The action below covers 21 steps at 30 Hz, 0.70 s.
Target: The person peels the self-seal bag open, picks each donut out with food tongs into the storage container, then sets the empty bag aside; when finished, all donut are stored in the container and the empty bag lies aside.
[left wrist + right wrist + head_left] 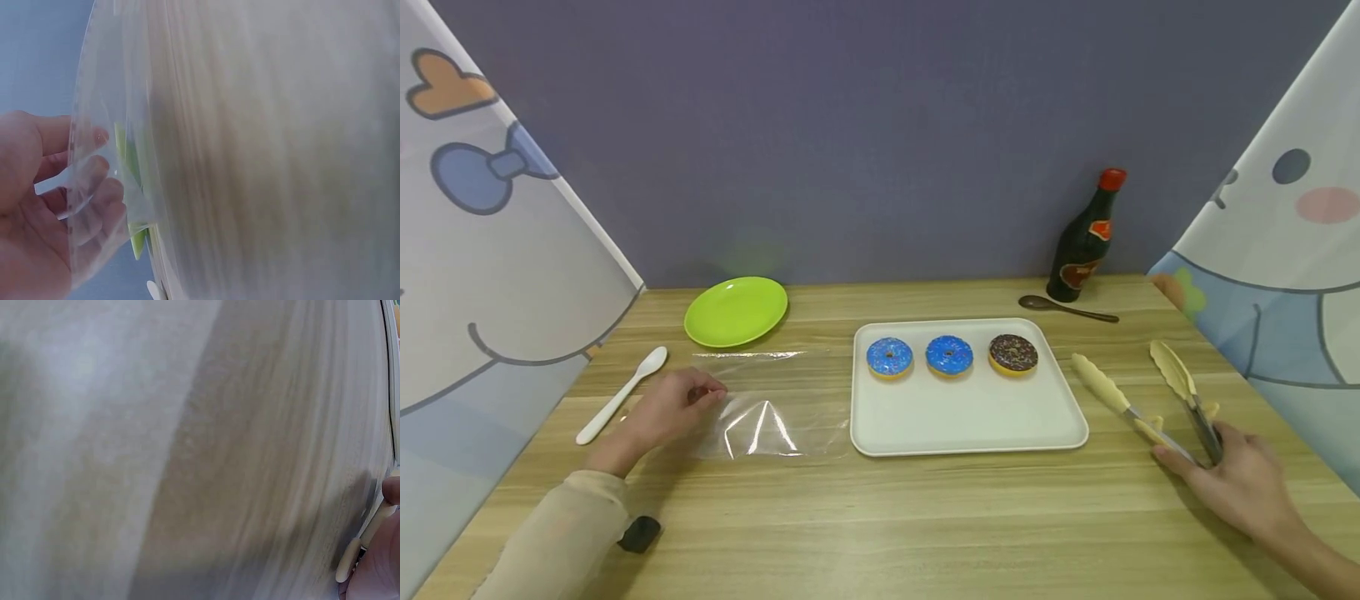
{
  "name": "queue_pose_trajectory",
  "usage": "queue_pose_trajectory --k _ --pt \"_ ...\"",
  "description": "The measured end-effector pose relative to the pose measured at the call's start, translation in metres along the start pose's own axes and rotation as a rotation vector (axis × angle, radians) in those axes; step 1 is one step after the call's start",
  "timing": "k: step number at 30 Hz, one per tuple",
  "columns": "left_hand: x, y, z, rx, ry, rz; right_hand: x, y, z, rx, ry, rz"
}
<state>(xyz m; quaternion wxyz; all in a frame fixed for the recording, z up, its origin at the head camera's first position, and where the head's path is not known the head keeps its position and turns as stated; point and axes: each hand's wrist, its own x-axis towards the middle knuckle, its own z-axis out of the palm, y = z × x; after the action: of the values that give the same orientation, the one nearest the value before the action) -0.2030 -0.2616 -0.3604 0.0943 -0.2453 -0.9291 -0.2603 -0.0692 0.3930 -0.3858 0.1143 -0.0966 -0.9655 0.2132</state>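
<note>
My left hand (673, 406) pinches the left side of a clear plastic bag (775, 417) lying on the table. In the left wrist view, curled fingers (103, 194) show through the clear film (94, 81). At the right, my right hand (1243, 475) grips a pair of tongs (1176, 371) near the handle end. The cream tips of the tongs spread apart and point away from me. A white tray (962, 425) in the middle carries two blue-iced donuts (889, 357) and one chocolate donut (1013, 354) in a row along its back half.
A green plate (737, 312) is behind the bag. Left of my left hand lies a white spoon (621, 398). A dark brown spoon (1067, 308) and a dark bottle with a red cap (1078, 242) are at the back right. Upright panels (880, 142) border the table (880, 525).
</note>
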Motion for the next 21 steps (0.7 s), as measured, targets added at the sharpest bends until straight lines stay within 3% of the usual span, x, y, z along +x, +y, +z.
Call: queue_pose_trajectory --k 5,13,21 --pt "-0.0005 -0.0002 0.0011 0.028 -0.038 -0.043 -0.0014 -0.0003 0.0039 -0.013 0.043 -0.005" --pt "-0.0005 0.0022 0.0023 0.087 -0.109 -0.097 -0.0014 0.0003 0.0060 -0.019 0.040 -0.009" --pt "0.0004 0.0025 0.0030 0.090 -0.149 -0.090 -0.0034 -0.0009 0.0042 -0.033 0.010 0.010"
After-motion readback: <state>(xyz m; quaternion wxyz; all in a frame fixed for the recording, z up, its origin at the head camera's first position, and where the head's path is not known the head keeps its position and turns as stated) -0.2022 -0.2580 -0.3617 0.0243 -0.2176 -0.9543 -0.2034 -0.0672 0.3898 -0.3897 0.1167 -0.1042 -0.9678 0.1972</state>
